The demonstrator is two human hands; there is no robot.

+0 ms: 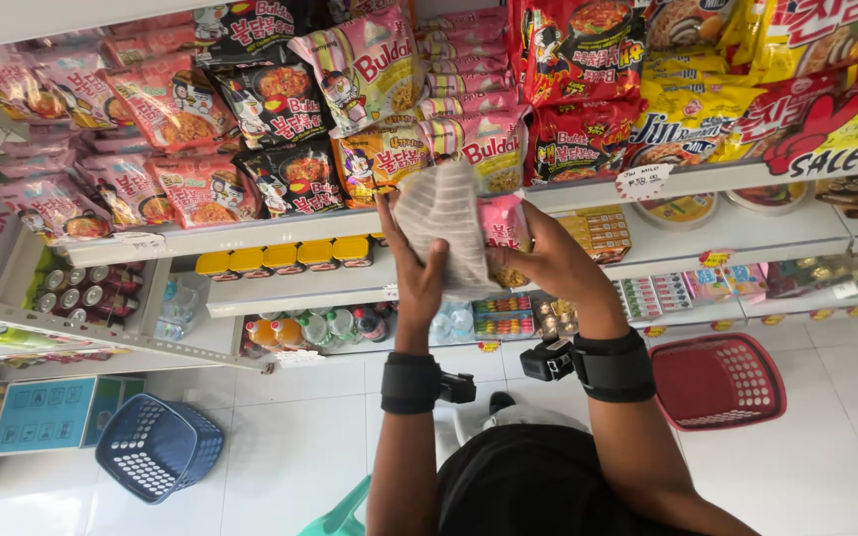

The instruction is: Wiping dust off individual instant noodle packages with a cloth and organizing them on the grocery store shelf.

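Left hand (419, 273): we are gripping the pale noodle packet (446, 226) along its left edge, fingers curled behind it and thumb in front, so its flat side is facing us.
Right hand (548, 260): we are closing our fingers on the packet's right side, where a pink packet (504, 224) is showing just behind it; we cannot tell whether this hand is pinching one or both.
Packet position: we are holding it upright between both hands, in front of the white shelf edge (250, 234) and just below the hanging rows of noodle packs (280, 104).
Wrists: we are wearing black bands with small devices, sitting clear of the palms so the grip is staying free.
Floor: a blue basket (158, 447) and a red basket (717, 381) are standing on the white tiles, well apart.
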